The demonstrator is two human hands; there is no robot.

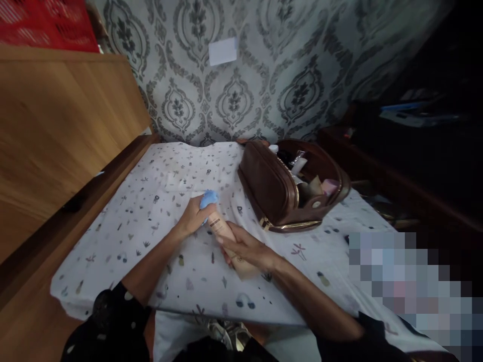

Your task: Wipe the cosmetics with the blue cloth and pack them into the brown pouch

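Observation:
My right hand (251, 246) is wrapped around the middle of a peach-coloured squeeze tube (222, 229), which slants over the patterned sheet with its flat end toward me. Small print runs along the tube, too small to read. At its upper end, my left hand (190, 216) is closed on a crumpled light blue cloth (209, 197) pressed against the tube's tip. The cloth and fingers hide that tip. Farther back on the right stands a brown toiletry bag (267, 186), unzipped, with several small bottles and packets inside.
A white sheet (132, 221) with small printed motifs covers the surface. Wooden furniture (68, 130) rises on the left, with a red basket (45, 25) on top. Patterned wallpaper (234, 100) lies behind. A dark wooden edge (377, 171) borders the right; a blurred-out patch is at lower right.

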